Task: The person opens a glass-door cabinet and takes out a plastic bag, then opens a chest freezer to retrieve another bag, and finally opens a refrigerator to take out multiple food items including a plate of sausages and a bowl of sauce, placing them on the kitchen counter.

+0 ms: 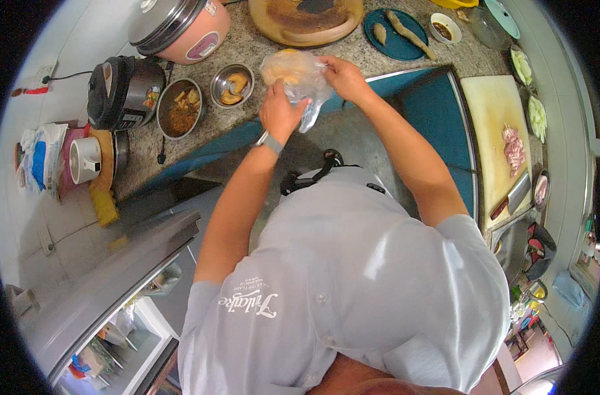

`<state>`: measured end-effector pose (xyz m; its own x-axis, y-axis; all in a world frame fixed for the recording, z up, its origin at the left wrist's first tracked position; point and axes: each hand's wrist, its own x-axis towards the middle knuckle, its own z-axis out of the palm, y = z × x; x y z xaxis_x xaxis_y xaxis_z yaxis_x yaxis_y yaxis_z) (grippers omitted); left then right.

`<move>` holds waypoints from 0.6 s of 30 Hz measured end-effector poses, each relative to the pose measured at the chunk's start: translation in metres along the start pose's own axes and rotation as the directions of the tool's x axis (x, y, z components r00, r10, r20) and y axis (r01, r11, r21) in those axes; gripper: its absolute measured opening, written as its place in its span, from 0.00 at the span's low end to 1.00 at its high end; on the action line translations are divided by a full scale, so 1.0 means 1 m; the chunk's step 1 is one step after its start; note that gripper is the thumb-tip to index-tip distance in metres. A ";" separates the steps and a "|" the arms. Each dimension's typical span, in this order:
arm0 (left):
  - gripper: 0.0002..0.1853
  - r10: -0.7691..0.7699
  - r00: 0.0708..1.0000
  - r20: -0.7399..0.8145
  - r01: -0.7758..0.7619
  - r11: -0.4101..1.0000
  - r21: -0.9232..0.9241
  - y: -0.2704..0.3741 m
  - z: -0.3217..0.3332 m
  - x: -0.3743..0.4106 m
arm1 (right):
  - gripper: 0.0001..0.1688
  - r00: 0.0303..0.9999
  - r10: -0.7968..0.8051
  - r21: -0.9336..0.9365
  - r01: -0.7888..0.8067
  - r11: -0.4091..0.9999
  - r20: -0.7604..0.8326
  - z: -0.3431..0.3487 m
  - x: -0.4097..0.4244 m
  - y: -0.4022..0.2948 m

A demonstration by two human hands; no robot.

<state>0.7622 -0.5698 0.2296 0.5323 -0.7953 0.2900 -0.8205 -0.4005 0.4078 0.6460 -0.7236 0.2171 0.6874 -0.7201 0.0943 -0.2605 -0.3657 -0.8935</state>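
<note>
Both of my hands hold a clear plastic bag [305, 86] at the counter's front edge. My left hand [281, 112] grips its near left side, fingers against the bag. My right hand [346, 79] pinches its right edge between thumb and fingers. Something yellowish shows through the film; I cannot tell what it is. Just left of the bag, a small steel bowl [215, 89] holds yellow-brown curved pieces. Farther left stands a larger metal bowl [201, 116] with chunks and shredded brown food. A round wooden chopping board [300, 24] lies beyond the bag.
A teal plate [374, 44] bears two root-like pieces, beside a bowl of dark sauce [456, 30]. Rice cookers [201, 34] and a pressure cooker [127, 94] stand left. On the right, a white cutting board [482, 113] carries chopped meat [514, 150] and a cleaver [512, 195]. An open refrigerator [151, 316] is lower left.
</note>
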 end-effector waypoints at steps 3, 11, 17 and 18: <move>0.25 -0.042 0.999 0.025 0.041 0.997 0.062 -0.013 0.018 0.024 | 0.19 0.998 -0.043 -0.003 0.043 0.999 0.035 -0.006 0.006 0.002; 0.11 -0.158 0.981 0.109 0.191 0.870 -0.455 -0.041 -0.002 0.077 | 0.13 0.950 -0.269 -0.340 0.307 0.889 0.155 -0.027 -0.032 -0.074; 0.09 -0.211 0.908 0.363 0.406 0.660 -0.632 -0.033 -0.019 0.091 | 0.16 0.945 -0.327 -0.097 0.327 0.940 0.013 0.060 -0.015 -0.017; 0.09 -0.202 0.892 0.405 0.430 0.656 -0.620 -0.029 -0.029 0.088 | 0.17 0.977 -0.205 -0.156 0.212 0.965 0.056 0.061 -0.002 -0.010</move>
<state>0.8392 -0.6150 0.2686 0.5558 -0.8129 -0.1743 -0.1806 -0.3227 0.9291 0.6890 -0.6821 0.1993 0.7633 -0.5954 0.2507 -0.2120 -0.5974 -0.7734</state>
